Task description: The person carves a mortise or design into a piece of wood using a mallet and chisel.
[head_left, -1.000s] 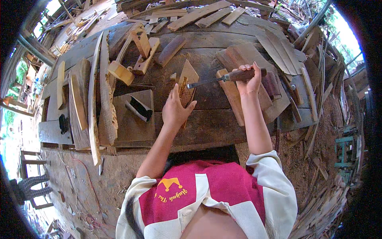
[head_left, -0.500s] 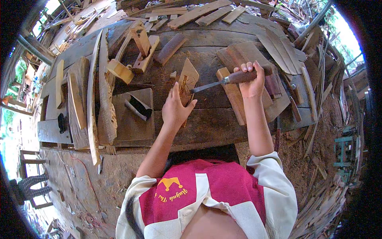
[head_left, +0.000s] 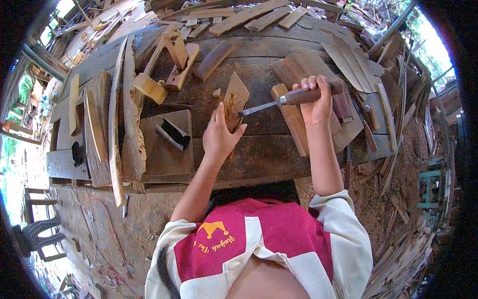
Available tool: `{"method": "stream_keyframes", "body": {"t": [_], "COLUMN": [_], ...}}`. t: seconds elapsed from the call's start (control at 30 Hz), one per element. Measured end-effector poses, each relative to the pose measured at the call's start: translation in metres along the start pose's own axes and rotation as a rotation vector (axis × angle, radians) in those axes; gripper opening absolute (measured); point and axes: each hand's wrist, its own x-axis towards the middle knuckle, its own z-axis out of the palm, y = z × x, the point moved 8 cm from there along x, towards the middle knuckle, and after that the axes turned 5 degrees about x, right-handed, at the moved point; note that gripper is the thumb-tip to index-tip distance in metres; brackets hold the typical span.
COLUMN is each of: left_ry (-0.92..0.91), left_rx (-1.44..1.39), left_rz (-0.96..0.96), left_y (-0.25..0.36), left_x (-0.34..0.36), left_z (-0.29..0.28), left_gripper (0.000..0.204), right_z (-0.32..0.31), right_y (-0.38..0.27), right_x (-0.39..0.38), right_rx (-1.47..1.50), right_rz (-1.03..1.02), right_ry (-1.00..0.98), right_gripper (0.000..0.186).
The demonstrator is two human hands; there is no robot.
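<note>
My left hand (head_left: 220,135) lies flat on the lower end of a small pointed wooden piece (head_left: 234,97), pressing it onto the dark workbench (head_left: 269,149). My right hand (head_left: 313,97) is closed around the brown wooden handle of a chisel (head_left: 279,102). The chisel's metal blade points left, and its tip meets the wooden piece just above my left fingers. A flat plank (head_left: 294,122) lies under my right wrist.
Long rough boards (head_left: 115,124) and planks lie along the bench's left side. Wooden blocks (head_left: 149,87) and offcuts (head_left: 213,60) sit at the back. A dark tool (head_left: 172,134) rests on a square board. Stacked slats (head_left: 348,65) fill the right. Dirt ground surrounds the bench.
My right hand has brought the chisel down and to the left, its blade now reaching the wooden piece. My left hand stays pressed on the piece.
</note>
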Motion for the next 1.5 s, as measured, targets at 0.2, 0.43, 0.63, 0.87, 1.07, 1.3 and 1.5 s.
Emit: {"method": "stream_keyframes", "body": {"t": [0.2, 0.43, 0.63, 0.87, 1.07, 1.3, 1.5], "left_ry": [-0.016, -0.032, -0.036, -0.005, 0.147, 0.129, 0.083], "left_rx": [0.004, 0.000, -0.001, 0.020, -0.062, -0.660, -0.687], "left_rz": [-0.012, -0.024, -0.021, 0.004, 0.155, 0.439, 0.543], "left_y": [0.001, 0.003, 0.003, 0.001, 0.021, 0.083, 0.122], "left_x": [-0.001, 0.000, 0.000, 0.001, 0.010, 0.045, 0.051], "left_z": [0.000, -0.002, 0.000, 0.002, -0.015, -0.049, -0.069], "left_gripper": [0.088, 0.087, 0.087, 0.087, 0.080, 0.058, 0.054], "right_z": [0.010, 0.017, 0.039, 0.068, 0.085, 0.093, 0.099], "right_y": [-0.003, -0.006, -0.014, 0.000, 0.003, 0.011, 0.005], "right_x": [-0.004, -0.006, -0.011, -0.010, -0.002, -0.004, 0.000], "right_rx": [-0.038, -0.059, -0.265, -0.475, -0.595, -0.839, -0.972], "right_rz": [-0.023, -0.053, -0.219, -0.194, -0.220, -0.143, -0.064], "right_ry": [-0.024, -0.043, -0.113, -0.194, -0.270, -0.208, -0.264], "right_gripper": [0.019, 0.018, 0.014, 0.012, 0.014, 0.023, 0.041]}}
